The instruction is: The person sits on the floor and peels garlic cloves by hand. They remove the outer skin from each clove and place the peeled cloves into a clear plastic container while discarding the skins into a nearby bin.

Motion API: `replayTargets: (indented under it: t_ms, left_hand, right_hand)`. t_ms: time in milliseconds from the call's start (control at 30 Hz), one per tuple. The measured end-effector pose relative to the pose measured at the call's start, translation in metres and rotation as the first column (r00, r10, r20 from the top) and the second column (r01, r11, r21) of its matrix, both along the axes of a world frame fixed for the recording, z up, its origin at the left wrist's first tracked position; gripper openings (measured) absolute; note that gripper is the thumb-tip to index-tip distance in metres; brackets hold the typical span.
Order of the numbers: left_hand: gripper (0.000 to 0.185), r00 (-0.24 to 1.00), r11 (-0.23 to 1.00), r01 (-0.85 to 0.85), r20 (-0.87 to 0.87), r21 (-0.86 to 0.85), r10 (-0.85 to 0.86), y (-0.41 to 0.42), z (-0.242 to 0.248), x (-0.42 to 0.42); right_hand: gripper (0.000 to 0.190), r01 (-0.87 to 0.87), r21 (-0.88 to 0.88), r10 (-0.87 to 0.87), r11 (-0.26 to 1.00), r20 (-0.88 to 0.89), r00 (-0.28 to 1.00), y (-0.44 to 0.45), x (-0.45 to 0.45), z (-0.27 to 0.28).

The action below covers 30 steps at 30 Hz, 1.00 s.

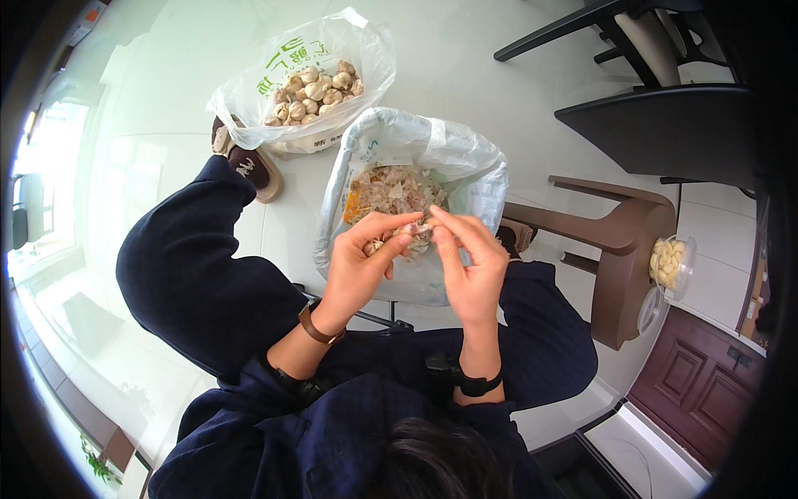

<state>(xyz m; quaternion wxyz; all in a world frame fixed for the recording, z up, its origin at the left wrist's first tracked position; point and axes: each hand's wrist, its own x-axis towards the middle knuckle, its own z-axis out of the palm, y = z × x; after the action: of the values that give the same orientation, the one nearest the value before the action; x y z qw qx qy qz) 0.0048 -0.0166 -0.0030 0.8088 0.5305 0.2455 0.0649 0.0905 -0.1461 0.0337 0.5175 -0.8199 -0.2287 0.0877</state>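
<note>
Above a lined waste bin (469, 150), both hands meet over a heap of papery garlic skins (399, 187). My left hand (368, 256) grips a garlic clove (408, 229) between thumb and fingers, with more garlic (373, 247) tucked in the curled fingers. My right hand (471, 262) pinches the skin at the clove's other end with thumb and forefinger. Beyond the bin, towards the left, an open plastic bag (249, 103) bears green writing and holds many whole garlic bulbs (316, 90).
A brown plastic stool (629, 231) stands at the right, with a clear tub of peeled garlic cloves (668, 262) on it and a round clear lid (651, 310) beside the tub. Black chair parts (661, 131) fill the upper right. The person's shoe (257, 171) rests near the bag.
</note>
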Motion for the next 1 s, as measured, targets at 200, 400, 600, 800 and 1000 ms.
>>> replayTargets:
  t_ms: [200, 400, 600, 800, 1000]
  left_hand:
    - [0.018, 0.999, 0.997, -0.049, 0.013, 0.055, 0.049, 0.001, -0.002, -0.003]
    - [0.016, 0.996, 0.995, -0.071, 0.052, -0.069, 0.075, 0.0, -0.004, -0.001]
    - [0.015, 0.994, 0.992, -0.087, 0.061, -0.092, 0.093, -0.001, -0.005, -0.001]
    - [0.015, 0.999, 0.999, -0.016, 0.03, -0.037, 0.017, 0.002, -0.004, -0.001]
    - [0.015, 1.0, 0.999, 0.005, 0.026, 0.032, -0.005, 0.001, 0.013, -0.009]
  right_hand:
    - [0.016, -0.104, -0.077, 0.111, 0.992, 0.096, 0.989, 0.0, -0.004, 0.001]
    - [0.015, -0.066, -0.06, 0.075, 0.996, 0.15, 0.986, 0.002, -0.004, 0.0]
    - [0.017, -0.05, -0.082, 0.065, 0.995, 0.204, 0.977, 0.001, -0.006, -0.003]
    - [0.017, -0.046, -0.132, 0.081, 0.99, 0.274, 0.958, 0.002, -0.006, -0.01]
    - [0.015, 0.159, -0.16, -0.092, 0.974, 0.363, 0.927, -0.001, 0.012, -0.01]
